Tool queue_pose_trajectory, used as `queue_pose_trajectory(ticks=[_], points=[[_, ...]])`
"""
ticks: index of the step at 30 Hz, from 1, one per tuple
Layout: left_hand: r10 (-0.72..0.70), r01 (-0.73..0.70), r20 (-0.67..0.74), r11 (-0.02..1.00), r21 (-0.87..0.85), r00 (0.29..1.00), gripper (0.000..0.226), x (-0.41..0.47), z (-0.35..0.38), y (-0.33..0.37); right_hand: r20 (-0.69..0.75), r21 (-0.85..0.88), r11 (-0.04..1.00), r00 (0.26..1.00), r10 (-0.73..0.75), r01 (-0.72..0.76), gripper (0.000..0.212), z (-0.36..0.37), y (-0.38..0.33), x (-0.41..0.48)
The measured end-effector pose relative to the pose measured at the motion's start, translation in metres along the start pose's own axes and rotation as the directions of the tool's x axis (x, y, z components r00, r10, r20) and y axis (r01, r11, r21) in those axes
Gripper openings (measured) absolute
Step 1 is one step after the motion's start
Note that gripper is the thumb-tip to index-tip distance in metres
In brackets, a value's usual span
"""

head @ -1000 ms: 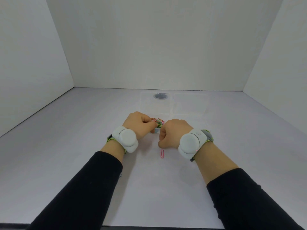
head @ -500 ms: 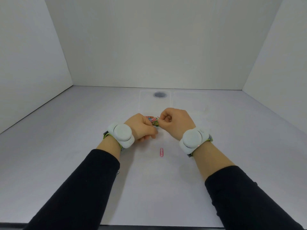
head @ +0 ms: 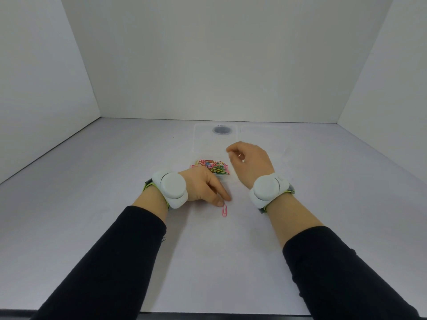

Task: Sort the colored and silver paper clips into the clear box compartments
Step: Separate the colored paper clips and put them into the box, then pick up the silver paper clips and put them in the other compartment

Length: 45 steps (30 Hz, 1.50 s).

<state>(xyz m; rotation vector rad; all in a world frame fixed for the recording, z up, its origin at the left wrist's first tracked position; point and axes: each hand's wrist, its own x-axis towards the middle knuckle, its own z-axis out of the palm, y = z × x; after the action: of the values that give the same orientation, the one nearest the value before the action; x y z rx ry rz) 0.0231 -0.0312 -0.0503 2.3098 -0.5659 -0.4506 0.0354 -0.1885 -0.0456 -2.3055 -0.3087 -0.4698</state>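
A clear box (head: 216, 144) lies on the white table, its lid (head: 263, 139) folded open to the right. Its far compartment holds a grey heap of silver clips (head: 223, 130). A pile of colored clips (head: 213, 166) lies at the box's near end. One pink clip (head: 224, 210) lies alone on the table in front of the box. My left hand (head: 203, 188) reaches down, thumb and forefinger tips on the table just above the pink clip, holding nothing. My right hand (head: 250, 161) hovers over the box with thumb and forefinger pinched; I cannot see anything between them.
White walls close in the table on the left, back and right. A small clip (head: 163, 239) peeks out beside my left sleeve. The table's dark front edge (head: 208, 316) runs along the bottom.
My right hand has lifted off the colored pile and moved back over the box. My left hand has left the pile and dropped towards me, down to the lone pink clip.
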Motion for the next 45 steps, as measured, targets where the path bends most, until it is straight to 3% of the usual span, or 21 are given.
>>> queue_pose_trajectory(ticks=[3,8,14,23,26,28,30,33,35,39,45], points=[[0.004,-0.004,0.019,1.000,0.008,1.000,0.016,0.001,-0.001,-0.001,-0.150,0.142,0.984,0.981,0.125,-0.104,0.022,-0.013,0.004,0.004],[0.019,-0.021,0.039,0.999,0.047,0.999,0.021,0.002,-0.002,0.001,-0.151,0.219,0.950,0.954,0.258,-0.222,0.026,-0.023,0.012,0.005],[0.061,-0.063,0.098,0.998,0.015,0.993,0.025,0.000,0.000,0.004,-0.109,0.184,0.952,0.957,0.267,-0.245,0.027,-0.018,0.015,0.005],[0.002,-0.024,0.148,0.988,0.151,0.989,0.010,-0.001,0.004,0.015,-0.067,0.123,0.962,0.965,0.252,-0.242,0.026,-0.012,0.015,0.005],[0.012,-0.013,0.015,0.996,0.090,1.000,0.024,-0.003,0.002,0.016,-0.070,0.113,0.963,0.965,0.253,-0.244,0.027,-0.012,0.014,0.005],[0.015,-0.038,-0.204,0.994,-0.107,0.979,0.030,-0.001,0.001,0.016,-0.067,0.111,0.964,0.966,0.250,-0.242,0.027,-0.012,0.014,0.004],[-0.007,-0.110,-0.483,0.971,-0.211,0.875,0.026,0.004,0.001,0.014,-0.055,0.113,0.964,0.967,0.247,-0.240,0.027,-0.012,0.015,0.004],[0.040,0.005,-0.707,0.998,0.062,0.706,0.013,0.010,0.002,0.006,-0.022,0.112,0.962,0.967,0.254,-0.250,0.026,-0.012,0.015,0.004],[0.051,0.128,-0.720,0.973,0.192,0.692,0.010,0.013,0.003,0.002,-0.011,0.109,0.960,0.966,0.259,-0.256,0.025,-0.012,0.015,0.004],[-0.003,0.245,-0.640,0.925,0.290,0.768,0.020,0.020,0.005,-0.001,0.001,0.101,0.964,0.969,0.246,-0.245,0.024,-0.012,0.015,0.003],[0.001,0.266,-0.644,0.910,0.317,0.765,0.023,0.015,0.006,-0.001,0.007,0.101,0.968,0.973,0.231,-0.230,0.023,-0.011,0.016,0.002]])
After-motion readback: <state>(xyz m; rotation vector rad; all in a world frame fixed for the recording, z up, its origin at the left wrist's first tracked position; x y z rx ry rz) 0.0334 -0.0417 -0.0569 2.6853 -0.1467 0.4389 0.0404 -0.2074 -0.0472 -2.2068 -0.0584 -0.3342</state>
